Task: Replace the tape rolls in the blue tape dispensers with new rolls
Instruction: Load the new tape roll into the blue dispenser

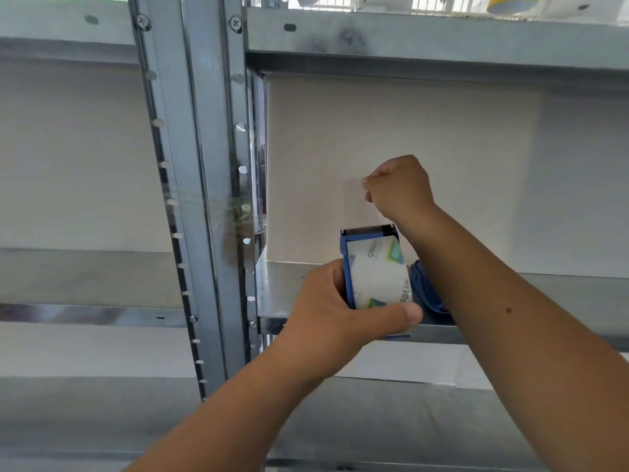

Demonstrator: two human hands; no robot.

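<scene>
Head view: left hand (326, 311) grips dispenser (369, 234); right hand (398, 189) pinches barely visible tape (357, 204).

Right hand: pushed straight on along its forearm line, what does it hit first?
Probably the pale back wall; nothing shows between the right hand and it, but depth is unclear.

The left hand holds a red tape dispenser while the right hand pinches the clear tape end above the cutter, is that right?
Not quite: the tape dispenser is blue, not red, as the head view shows. The left hand does hold it while the right hand pinches the clear tape end above the cutter.
</scene>
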